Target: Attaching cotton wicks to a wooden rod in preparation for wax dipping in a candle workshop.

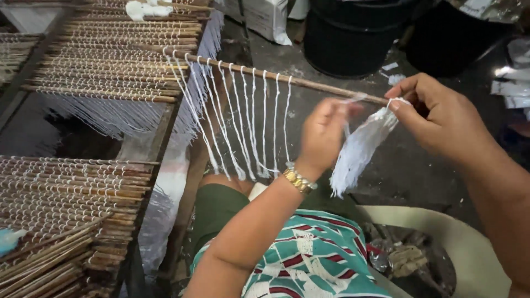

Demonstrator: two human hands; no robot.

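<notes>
A thin brown stick (309, 84) runs from the rack at upper left across to my right hand. Several white string loops (241, 118) hang from it in a row. My left hand (323, 132), with a gold bracelet at the wrist, pinches a white string just under the stick. My right hand (439, 116) holds the stick's right end together with a bundle of white strings (361, 146) that droops down between both hands.
Stacks of sticks wound with white strings (110, 60) fill a metal rack at upper left and more lie on the rack (61, 204) at lower left. Two dark buckets (348, 33) stand behind. A beige chair arm (458, 243) curves at lower right.
</notes>
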